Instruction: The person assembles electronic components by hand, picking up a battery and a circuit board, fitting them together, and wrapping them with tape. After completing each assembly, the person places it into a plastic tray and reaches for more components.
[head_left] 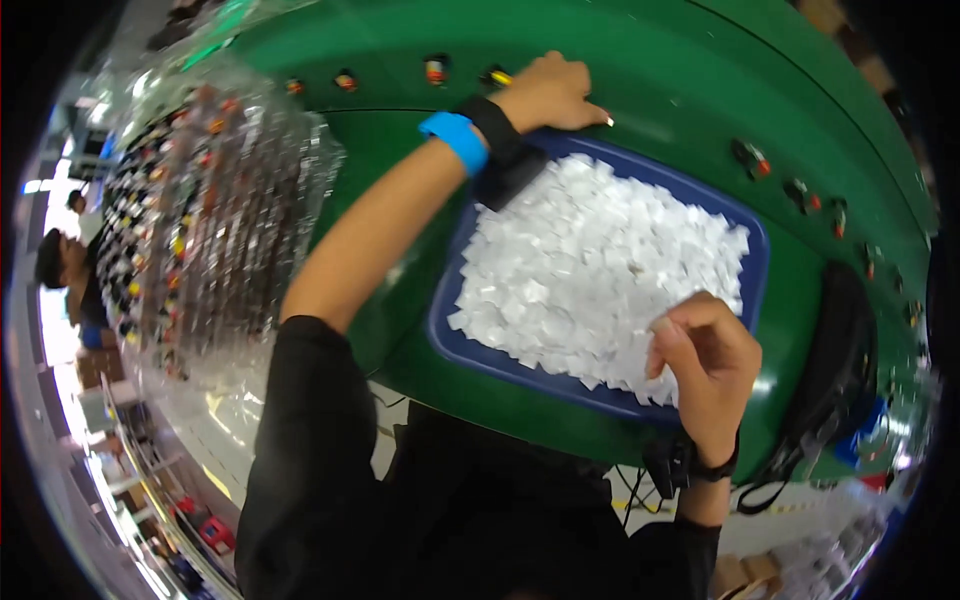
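Observation:
A blue tray [446, 300] rests on the green belt [660, 70], heaped with small white paper-like pieces [600, 255]. My left hand [555, 92] reaches past the tray's far edge and lies on the belt, fingers together, with one small white piece [609, 121] at its fingertips. Its wrist carries a bright blue band [456, 140] and a black strap [497, 130]. My right hand [705, 362] hovers over the pile at the tray's near right corner, fingers curled against the thumb. Whether it holds a piece is hidden.
Small dark parts with red and yellow ends sit spaced along the belt, such as one [436, 68] far left and another [750, 157] at the right. A large clear bag of such parts [210, 210] bulges at my left. A black bag [842, 350] lies right of the tray.

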